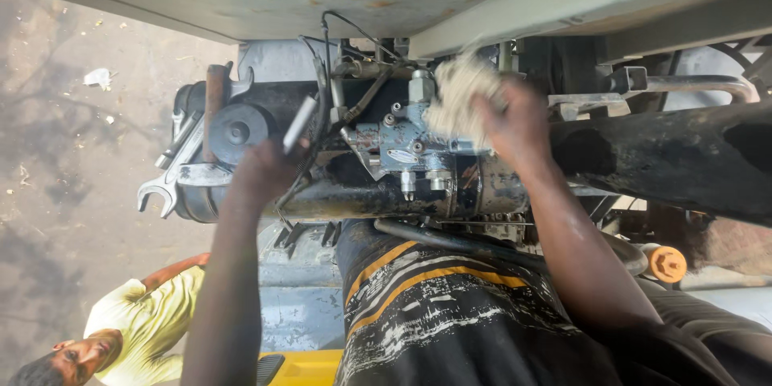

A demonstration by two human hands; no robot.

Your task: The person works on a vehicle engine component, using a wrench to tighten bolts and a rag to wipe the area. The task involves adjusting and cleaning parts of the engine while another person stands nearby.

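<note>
Your right hand (519,125) presses a pale rag (458,96) against the top of the blue valve block (402,149). Your left hand (261,173) pinches a small silver tool (299,123) beside the black cap (227,133). 2 wrenches (173,177) lie at the pump's left end.

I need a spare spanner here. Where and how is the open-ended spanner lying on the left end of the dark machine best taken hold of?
Take the spanner by its flat shank, coming from the left, where its forked end overhangs the machine's edge. The shank lies slanted among other tools; its upper end is crowded, so the free lower part probably suits a pinch across the flat faces best.
</note>
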